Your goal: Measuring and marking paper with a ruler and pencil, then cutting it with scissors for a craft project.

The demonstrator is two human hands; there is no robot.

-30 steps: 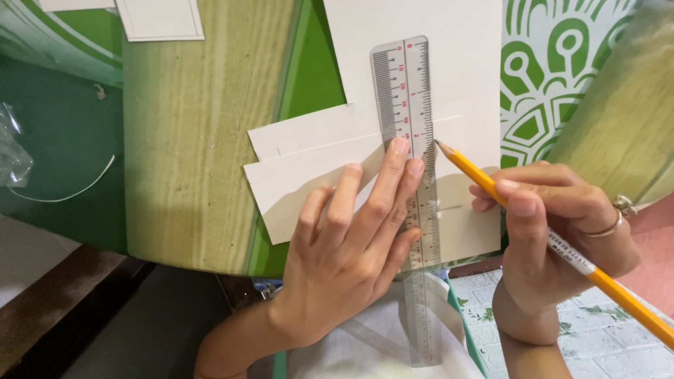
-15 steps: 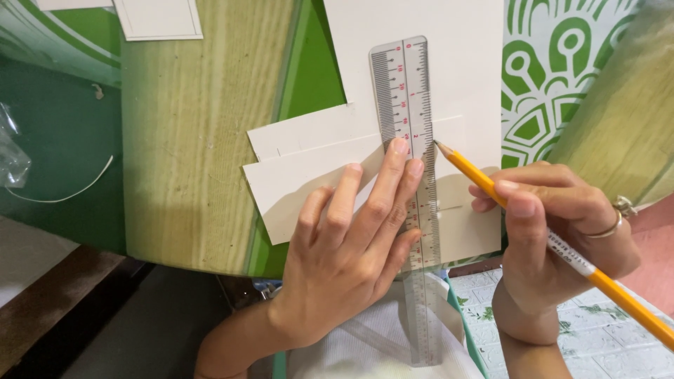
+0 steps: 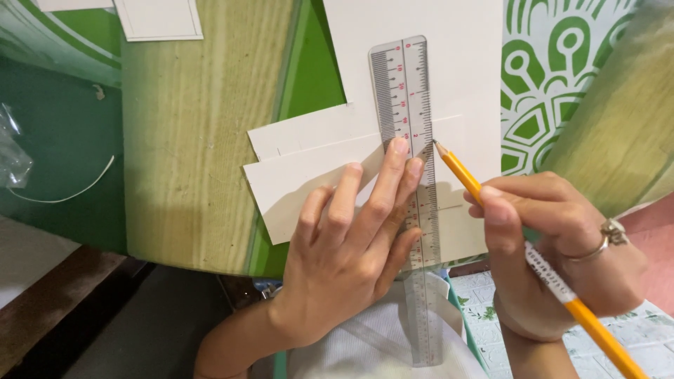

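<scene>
The left hand presses flat on the clear ruler, likely slippery over stiff white card, while the right hand pinches a light pencil beside the ruler's edge.

Your view is bright and evenly lit, with soft light from above. Your left hand throws only a faint shadow onto the white card beneath it. The ruler shows a mild sheen but stays readable. Focus is sharp at the centre; straight tabletop edges bow near the frame's corners.
</scene>
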